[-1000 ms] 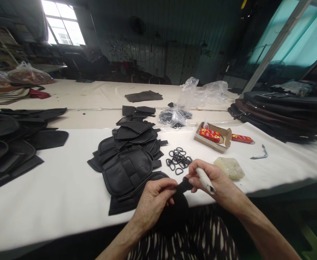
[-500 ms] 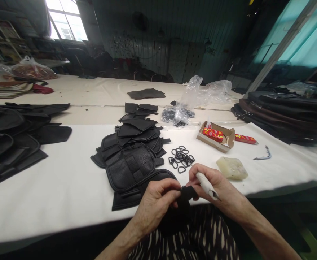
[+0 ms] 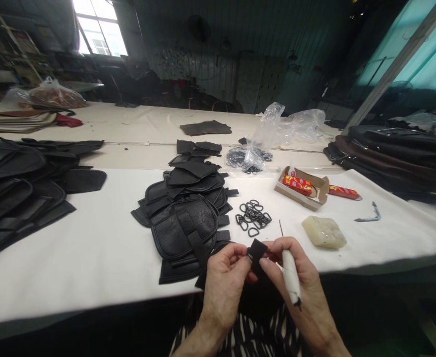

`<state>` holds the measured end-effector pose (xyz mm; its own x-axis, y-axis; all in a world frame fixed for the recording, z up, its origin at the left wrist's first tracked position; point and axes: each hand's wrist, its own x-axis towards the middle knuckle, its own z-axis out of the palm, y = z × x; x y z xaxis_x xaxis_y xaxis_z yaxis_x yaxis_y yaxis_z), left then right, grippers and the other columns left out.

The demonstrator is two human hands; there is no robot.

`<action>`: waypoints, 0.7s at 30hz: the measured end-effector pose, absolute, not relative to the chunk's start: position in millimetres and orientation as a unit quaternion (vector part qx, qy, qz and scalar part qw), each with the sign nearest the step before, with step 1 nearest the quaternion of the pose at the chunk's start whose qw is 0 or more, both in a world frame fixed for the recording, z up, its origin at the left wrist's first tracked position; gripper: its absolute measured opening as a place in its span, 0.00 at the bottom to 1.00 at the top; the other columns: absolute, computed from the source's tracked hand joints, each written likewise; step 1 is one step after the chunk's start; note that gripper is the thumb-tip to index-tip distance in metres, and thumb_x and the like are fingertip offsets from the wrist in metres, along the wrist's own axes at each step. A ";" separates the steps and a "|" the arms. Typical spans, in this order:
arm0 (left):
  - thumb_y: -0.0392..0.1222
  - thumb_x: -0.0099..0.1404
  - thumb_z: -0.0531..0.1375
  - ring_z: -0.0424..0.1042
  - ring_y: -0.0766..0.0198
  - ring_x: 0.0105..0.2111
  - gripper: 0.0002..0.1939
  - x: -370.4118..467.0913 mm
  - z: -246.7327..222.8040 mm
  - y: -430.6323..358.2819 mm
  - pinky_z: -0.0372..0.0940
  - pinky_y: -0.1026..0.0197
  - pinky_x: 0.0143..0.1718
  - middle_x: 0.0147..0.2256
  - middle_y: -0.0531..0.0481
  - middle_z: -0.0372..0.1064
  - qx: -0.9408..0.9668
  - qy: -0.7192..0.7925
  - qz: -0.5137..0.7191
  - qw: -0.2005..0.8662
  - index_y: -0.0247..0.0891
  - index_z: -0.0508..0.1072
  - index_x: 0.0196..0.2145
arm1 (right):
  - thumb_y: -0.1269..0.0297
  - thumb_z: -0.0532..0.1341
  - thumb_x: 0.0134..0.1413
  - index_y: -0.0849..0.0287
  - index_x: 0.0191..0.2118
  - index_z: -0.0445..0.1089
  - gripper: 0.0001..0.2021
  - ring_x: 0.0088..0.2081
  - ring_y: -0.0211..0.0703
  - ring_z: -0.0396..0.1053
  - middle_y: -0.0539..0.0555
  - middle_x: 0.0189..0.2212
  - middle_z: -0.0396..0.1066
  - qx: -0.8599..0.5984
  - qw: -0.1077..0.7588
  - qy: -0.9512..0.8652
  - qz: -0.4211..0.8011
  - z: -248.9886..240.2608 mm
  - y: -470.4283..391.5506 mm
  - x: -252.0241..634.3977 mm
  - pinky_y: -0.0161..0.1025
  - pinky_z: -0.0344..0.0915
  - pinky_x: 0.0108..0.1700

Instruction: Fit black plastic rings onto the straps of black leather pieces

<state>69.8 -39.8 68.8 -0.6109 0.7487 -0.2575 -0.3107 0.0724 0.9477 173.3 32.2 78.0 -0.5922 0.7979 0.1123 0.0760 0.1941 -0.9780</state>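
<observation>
My left hand (image 3: 221,285) pinches a black webbing strap (image 3: 258,249) near a dark ring, most of which the fingers hide. On the strap's other side, my right hand (image 3: 307,277) grips its edge between thumb and fingers. That same hand keeps an awl (image 3: 291,277) against the palm; its handle is wrapped in white and its thin spike points up and away. Below the strap, a dark piece hangs toward my lap, hard to make out. Just beyond my hands lies a heap of black D-rings (image 3: 254,216). Black leather pouches (image 3: 186,225) are stacked left of the rings.
Another pile of black pouches (image 3: 20,193) covers the table's left. To the right are a cardboard box (image 3: 295,196) with red packets, a yellowish wax-like block (image 3: 324,233) and a small bent tool (image 3: 372,213). Farther back lie plastic bags (image 3: 273,124); dark bags (image 3: 392,158) pile up far right.
The strap has been raised and its end now points up. My right hand has turned, so the awl's spike shows clearly above the fingers. The whole view has shifted slightly.
</observation>
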 end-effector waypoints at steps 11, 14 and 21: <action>0.38 0.55 0.59 0.68 0.67 0.21 0.04 80.0 57.6 -35.9 0.62 0.67 0.25 0.21 0.53 0.69 0.149 0.636 0.665 0.362 0.35 0.70 0.28 | 0.60 0.60 0.51 0.54 0.31 0.59 0.08 0.20 0.34 0.58 0.43 0.19 0.58 -0.342 0.315 -0.719 0.517 73.6 27.8 168.3 0.29 0.58 0.20; 0.40 0.56 0.59 0.69 0.67 0.22 0.05 81.2 54.6 -36.1 0.62 0.67 0.26 0.20 0.54 0.68 0.158 0.644 0.656 0.361 0.36 0.69 0.28 | 0.59 0.59 0.51 0.54 0.31 0.59 0.08 0.19 0.33 0.54 0.42 0.18 0.55 -0.353 0.318 -0.725 0.498 72.3 29.4 169.0 0.29 0.55 0.19; 0.40 0.55 0.62 0.64 0.72 0.19 0.07 80.0 62.5 -53.6 0.61 0.70 0.22 0.21 0.58 0.63 0.144 0.634 0.686 0.329 0.38 0.68 0.33 | 0.63 0.60 0.53 0.53 0.32 0.59 0.07 0.23 0.35 0.60 0.45 0.24 0.63 -0.336 0.332 -0.754 0.457 71.2 46.3 174.2 0.31 0.58 0.22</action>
<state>80.0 -53.6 62.5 -0.7425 0.6332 -0.2184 -0.2676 0.0185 0.9634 174.2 46.3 71.2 -0.5539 0.8097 0.1939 0.2026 0.3570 -0.9119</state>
